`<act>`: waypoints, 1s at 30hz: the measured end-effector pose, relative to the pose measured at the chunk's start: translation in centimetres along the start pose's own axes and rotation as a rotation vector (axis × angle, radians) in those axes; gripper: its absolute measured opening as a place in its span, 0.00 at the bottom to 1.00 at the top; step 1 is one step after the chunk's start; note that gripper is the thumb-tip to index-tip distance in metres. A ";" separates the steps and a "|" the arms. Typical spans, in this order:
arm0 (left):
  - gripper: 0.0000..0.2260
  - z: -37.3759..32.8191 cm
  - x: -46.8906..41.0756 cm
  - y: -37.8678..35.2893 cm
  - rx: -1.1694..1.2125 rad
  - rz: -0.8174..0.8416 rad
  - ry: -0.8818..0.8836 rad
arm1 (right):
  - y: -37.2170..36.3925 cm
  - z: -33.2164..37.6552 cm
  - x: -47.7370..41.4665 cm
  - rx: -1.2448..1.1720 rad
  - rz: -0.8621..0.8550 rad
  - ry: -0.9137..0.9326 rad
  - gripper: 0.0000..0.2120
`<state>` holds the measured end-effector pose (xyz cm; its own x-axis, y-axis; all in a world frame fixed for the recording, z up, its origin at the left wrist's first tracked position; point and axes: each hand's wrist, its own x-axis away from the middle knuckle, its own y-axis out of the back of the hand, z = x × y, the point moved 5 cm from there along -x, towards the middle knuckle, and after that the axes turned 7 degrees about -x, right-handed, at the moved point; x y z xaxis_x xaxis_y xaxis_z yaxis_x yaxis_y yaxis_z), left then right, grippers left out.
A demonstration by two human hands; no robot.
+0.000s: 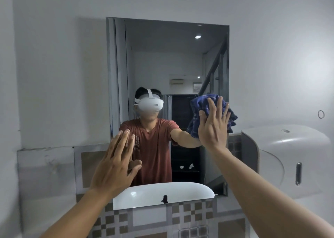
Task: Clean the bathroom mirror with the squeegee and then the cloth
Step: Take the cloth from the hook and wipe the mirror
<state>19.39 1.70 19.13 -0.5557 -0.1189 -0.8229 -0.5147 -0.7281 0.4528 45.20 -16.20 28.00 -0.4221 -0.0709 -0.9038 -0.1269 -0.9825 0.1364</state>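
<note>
A rectangular bathroom mirror (pixel 162 60) hangs on the white wall ahead. My right hand (pixel 214 124) presses a blue checked cloth (pixel 198 107) flat against the mirror's right edge, at about mid height, fingers spread over the cloth. My left hand (pixel 115 163) rests flat and open on the mirror's lower left corner, holding nothing. The glass reflects a person in a red shirt wearing a white headset. No squeegee is in view.
A white paper dispenser (pixel 289 154) is mounted on the wall just right of the mirror. Below the mirror runs a band of brown and grey checked tiles (pixel 189 214). The mirror's bottom shows a reflected white basin (pixel 162 192).
</note>
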 end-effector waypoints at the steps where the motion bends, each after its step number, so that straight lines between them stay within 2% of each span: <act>1: 0.39 -0.3 0.7 -0.4 0.001 0.009 -0.006 | -0.2 0.2 0.4 0.003 -0.003 0.008 0.29; 7: 0.37 -1.2 2.9 -1.6 -0.028 0.038 -0.014 | -2.0 2.6 2.0 0.062 0.008 0.087 0.26; 14: 0.35 -1.3 2.9 -1.5 -0.004 0.061 -0.025 | -4.4 7.6 2.8 0.152 0.092 0.148 0.32; 18: 0.40 -2.1 3.6 -1.4 0.118 -0.019 -0.011 | -5.4 10.4 2.6 0.177 0.097 0.233 0.30; 21: 0.43 -3.2 4.0 -1.8 0.105 -0.015 -0.040 | -5.9 11.8 2.3 0.187 0.108 0.304 0.28; 26: 0.39 -3.9 3.8 -1.6 0.160 0.016 -0.006 | -6.8 15.4 1.5 0.199 0.146 0.488 0.25; 28: 0.36 -1.3 5.2 -1.8 0.088 0.013 0.056 | -9.4 19.3 2.5 0.155 0.216 0.616 0.25; 30: 0.34 -0.7 5.4 -1.7 0.040 0.000 0.045 | -10.2 20.9 3.0 0.180 0.261 0.703 0.24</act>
<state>17.71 1.78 13.64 -0.5263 -0.1498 -0.8370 -0.5411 -0.7004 0.4656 26.47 -2.79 32.34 0.2037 -0.4489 -0.8701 -0.2714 -0.8798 0.3903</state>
